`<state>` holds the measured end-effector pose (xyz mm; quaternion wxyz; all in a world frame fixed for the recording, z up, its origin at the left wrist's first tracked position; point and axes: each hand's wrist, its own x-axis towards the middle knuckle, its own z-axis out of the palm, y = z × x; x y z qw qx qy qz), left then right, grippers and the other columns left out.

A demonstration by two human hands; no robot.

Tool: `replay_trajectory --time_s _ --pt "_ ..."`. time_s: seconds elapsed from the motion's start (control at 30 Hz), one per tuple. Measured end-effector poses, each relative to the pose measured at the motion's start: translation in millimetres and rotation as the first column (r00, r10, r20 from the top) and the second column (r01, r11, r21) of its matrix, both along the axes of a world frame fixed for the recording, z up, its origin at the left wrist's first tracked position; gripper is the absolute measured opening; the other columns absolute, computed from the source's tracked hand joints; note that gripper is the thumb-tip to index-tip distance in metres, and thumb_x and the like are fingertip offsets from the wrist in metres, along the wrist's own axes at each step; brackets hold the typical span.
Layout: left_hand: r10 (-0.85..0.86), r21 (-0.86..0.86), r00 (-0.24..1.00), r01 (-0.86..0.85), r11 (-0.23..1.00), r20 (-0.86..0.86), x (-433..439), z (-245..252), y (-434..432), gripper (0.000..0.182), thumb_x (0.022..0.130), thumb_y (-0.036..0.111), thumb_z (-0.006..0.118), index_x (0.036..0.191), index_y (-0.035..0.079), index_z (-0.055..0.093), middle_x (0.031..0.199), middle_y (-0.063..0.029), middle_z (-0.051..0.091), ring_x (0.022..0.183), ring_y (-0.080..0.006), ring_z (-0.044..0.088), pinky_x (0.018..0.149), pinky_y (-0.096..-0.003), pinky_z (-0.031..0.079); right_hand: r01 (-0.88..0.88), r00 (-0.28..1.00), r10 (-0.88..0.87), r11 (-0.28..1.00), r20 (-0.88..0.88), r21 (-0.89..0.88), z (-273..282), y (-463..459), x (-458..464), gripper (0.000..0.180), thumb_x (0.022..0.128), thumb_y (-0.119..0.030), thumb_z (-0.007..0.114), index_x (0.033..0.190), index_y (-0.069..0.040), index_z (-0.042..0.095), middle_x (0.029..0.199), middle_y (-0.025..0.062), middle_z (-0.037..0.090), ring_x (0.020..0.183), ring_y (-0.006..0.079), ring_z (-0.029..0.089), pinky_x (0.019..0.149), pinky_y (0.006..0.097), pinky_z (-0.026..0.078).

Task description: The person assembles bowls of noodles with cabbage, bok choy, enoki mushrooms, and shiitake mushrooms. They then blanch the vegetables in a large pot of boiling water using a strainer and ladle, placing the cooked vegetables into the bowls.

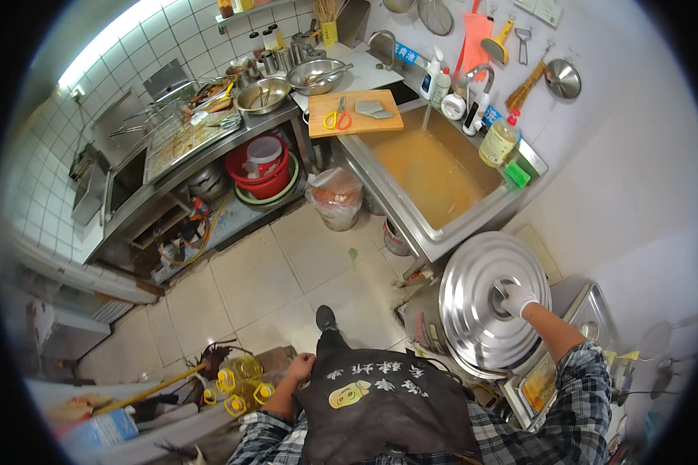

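My right hand (517, 301), in a white glove, grips the handle at the centre of a large round stainless-steel lid (471, 290). The lid covers most of a big metal pot (424, 319) standing at the near end of the sink. It looks tilted, with part of the pot's rim (477, 372) showing below its lower edge. My left hand (303, 367) is bare and hangs beside my dark apron (384, 407), fingers curled, with nothing visible in it. Nearest to it are several yellow-capped oil bottles (238, 381) on the floor side.
A steel sink (424, 238) holds cloudy brownish water, and a cutting board (355, 113) with scissors (338, 116) bridges its far end. Beneath the counter sit a bag-lined bucket (334, 200) and red basins (262, 168). Metal trays (538, 389) lie right of the pot.
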<state>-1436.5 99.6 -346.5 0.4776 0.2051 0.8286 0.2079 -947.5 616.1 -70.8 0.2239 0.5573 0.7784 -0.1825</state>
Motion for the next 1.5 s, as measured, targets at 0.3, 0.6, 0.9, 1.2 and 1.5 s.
replay_trajectory --time_s 0.3,0.6,0.9,1.2,1.5 --pt "-0.115 0.002 0.971 0.118 0.993 -0.211 -347 7 116 0.045 0.096 0.043 0.070 0.119 0.005 0.077 0.112 -0.0202 0.079 0.110 -0.0376 0.074 0.097 -0.0449 0.058 0.013 0.997 -0.022 0.993 0.072 0.119 129 38 -137 0.030 0.094 -0.024 0.064 0.115 -0.005 0.072 0.109 0.0278 0.074 0.104 0.0466 0.071 0.095 0.0540 0.055" --pt "-0.059 0.036 0.962 0.071 0.997 -0.268 -436 -13 182 0.036 0.098 0.037 0.071 0.109 0.004 0.078 0.103 -0.0206 0.080 0.100 -0.0353 0.077 0.090 -0.0441 0.059 -0.134 0.979 0.158 0.975 -0.129 0.176 126 195 -420 0.029 0.099 -0.027 0.065 0.118 -0.005 0.068 0.109 0.0276 0.074 0.106 0.0472 0.070 0.096 0.0544 0.053" --pt "0.073 -0.002 0.995 -0.073 0.997 -0.072 -366 30 107 0.039 0.102 0.033 0.071 0.127 0.003 0.071 0.095 -0.0157 0.079 0.089 -0.0262 0.076 0.080 -0.0393 0.058 -0.305 0.924 0.351 0.916 -0.152 0.259 36 380 -653 0.033 0.101 -0.024 0.061 0.128 -0.007 0.071 0.125 0.0231 0.074 0.115 0.0422 0.072 0.101 0.0505 0.056" --pt "0.289 -0.188 0.954 -0.300 0.935 -0.084 -387 99 116 0.036 0.102 0.030 0.070 0.126 0.003 0.072 0.092 -0.0150 0.078 0.085 -0.0251 0.076 0.077 -0.0389 0.058 -0.252 0.918 0.332 0.911 -0.218 0.328 -15 459 -735 0.027 0.099 -0.020 0.061 0.119 -0.007 0.073 0.117 0.0216 0.076 0.110 0.0415 0.074 0.095 0.0522 0.059" --pt "-0.102 -0.147 0.991 0.089 0.985 -0.086 -469 92 216 0.034 0.101 0.027 0.069 0.126 0.003 0.072 0.089 -0.0142 0.078 0.081 -0.0240 0.075 0.075 -0.0384 0.058 0.120 0.809 0.036 0.967 -0.586 0.225 28 404 -716 0.026 0.096 -0.017 0.062 0.108 -0.003 0.080 0.112 0.0231 0.077 0.102 0.0393 0.077 0.086 0.0519 0.063"
